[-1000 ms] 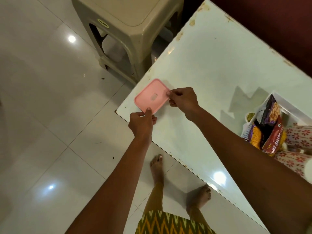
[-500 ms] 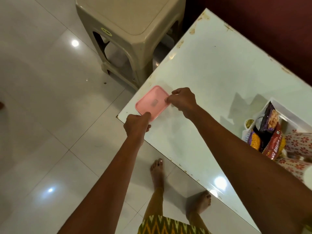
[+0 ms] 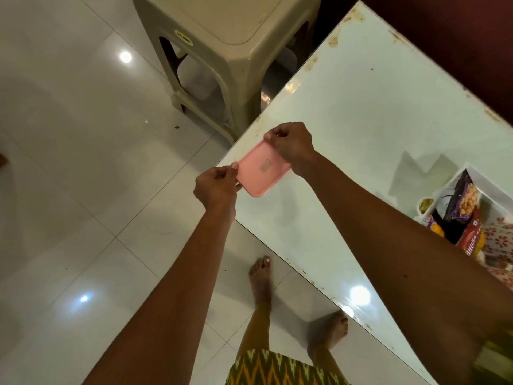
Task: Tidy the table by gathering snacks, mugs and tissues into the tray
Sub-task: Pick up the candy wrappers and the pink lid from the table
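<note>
Lid (image 3: 263,169), pink, flat and round-cornered, hung at the near-left corner of the table (image 3: 361,112), held between both hands. The left hand (image 3: 215,187) pinched its left end between thumb and curled fingers, out past the table edge and above the floor (image 3: 83,162). The right hand (image 3: 291,147) pinched the far edge of the lid in the same way, knuckles up, over the tabletop. The lid sat tilted; whether it touched the table could not be told.

The tray (image 3: 484,184), white, stood on the table well apart from the lid, at the right edge of the view and partly hidden by the right forearm. In it leaned a purple snack packet (image 3: 458,201) and, just beside that, a red snack packet (image 3: 472,237). A flower-patterned thing (image 3: 499,234) lay next to them, cut off by the frame, too little of it showing to name.

A beige plastic stool (image 3: 230,29) stood on the floor near the far-left side of the table. Two bare feet showed below the near edge.
</note>
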